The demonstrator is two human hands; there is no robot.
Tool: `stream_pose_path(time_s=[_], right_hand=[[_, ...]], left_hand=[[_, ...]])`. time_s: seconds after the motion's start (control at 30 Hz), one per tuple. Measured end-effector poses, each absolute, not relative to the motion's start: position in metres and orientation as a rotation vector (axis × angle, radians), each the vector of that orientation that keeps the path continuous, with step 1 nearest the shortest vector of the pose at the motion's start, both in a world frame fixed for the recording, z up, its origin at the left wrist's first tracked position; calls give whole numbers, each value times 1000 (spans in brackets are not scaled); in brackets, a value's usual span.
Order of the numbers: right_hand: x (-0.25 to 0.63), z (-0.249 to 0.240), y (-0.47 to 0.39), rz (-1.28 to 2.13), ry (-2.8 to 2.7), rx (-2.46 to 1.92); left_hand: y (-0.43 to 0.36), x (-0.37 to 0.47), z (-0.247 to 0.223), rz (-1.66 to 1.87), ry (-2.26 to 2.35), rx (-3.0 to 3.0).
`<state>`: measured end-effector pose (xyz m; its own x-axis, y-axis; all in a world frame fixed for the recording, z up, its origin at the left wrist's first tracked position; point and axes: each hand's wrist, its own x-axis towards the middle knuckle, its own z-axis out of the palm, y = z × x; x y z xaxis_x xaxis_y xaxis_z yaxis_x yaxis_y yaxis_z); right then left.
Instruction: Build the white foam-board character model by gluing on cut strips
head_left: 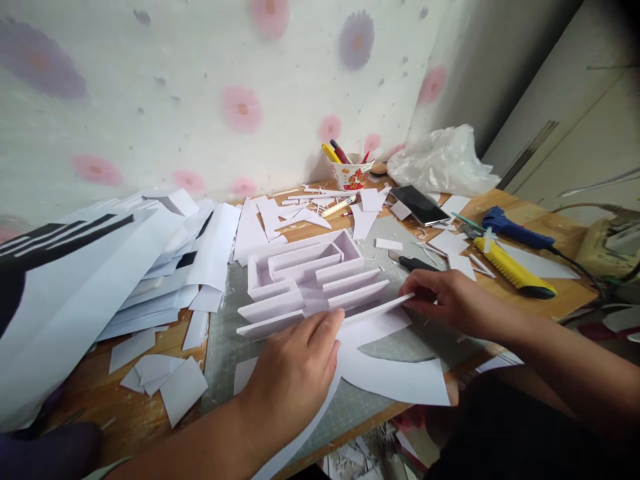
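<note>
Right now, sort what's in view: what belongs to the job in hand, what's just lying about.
In the job: white strip in the right hand, walled white model beside the left hand, cutting mat beneath.
Apparently just lying about: phone, plastic bag, white scraps at left.

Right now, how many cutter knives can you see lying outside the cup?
2: a black knife beside the right hand, and a yellow knife near the blue glue gun. Others may be hidden.

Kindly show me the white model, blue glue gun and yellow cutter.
White model (313,293): head view, its floor.
Blue glue gun (517,229): head view, its body.
Yellow cutter (513,267): head view, its ribbed handle.
</note>
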<state>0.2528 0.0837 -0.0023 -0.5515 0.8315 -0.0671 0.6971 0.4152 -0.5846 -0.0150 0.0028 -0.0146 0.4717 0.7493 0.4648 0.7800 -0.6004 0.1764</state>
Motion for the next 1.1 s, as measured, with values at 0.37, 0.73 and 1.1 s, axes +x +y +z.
stream_pose_path(time_s=[0.37,0.73,1.1], right_hand=[[271,-9,85,740,-2596,-1191],[284,-20,85,466,-2633,-1118],[279,-18,84,510,-2608,-1165]], left_hand=[[-24,0,-5,-955,-1071,-2612],[-24,5,-4,-866,-1290,-2679],[-16,-1,-12,-765,-1081,-2658]])
